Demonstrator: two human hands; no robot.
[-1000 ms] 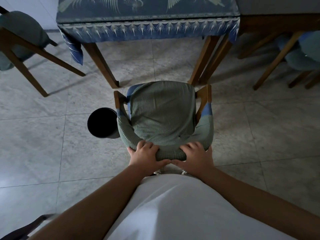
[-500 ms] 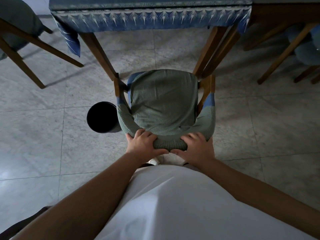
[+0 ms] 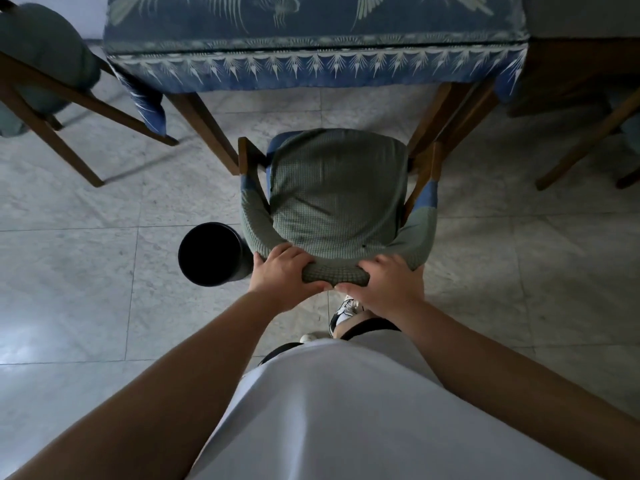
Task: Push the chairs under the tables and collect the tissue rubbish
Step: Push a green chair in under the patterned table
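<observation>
While facing the table (image 3: 311, 74), chair (image 3: 337, 188) backrest gripped under left hand (image 3: 282, 271), right hand (image 3: 388, 284).

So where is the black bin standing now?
The black bin stands on the floor at the chair's left side, close beside the left hand gripping the backrest.

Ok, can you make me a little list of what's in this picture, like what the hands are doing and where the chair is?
left hand: grips the backrest
right hand: grips the backrest too
chair: green cover, front between the table legs, seat not yet under the top
table: blue tablecloth with a pale leaf print
bin: black, round, on the floor beside the chair's left side
other chairs: one far left, another far right
tissue rubbish: none seen
</observation>
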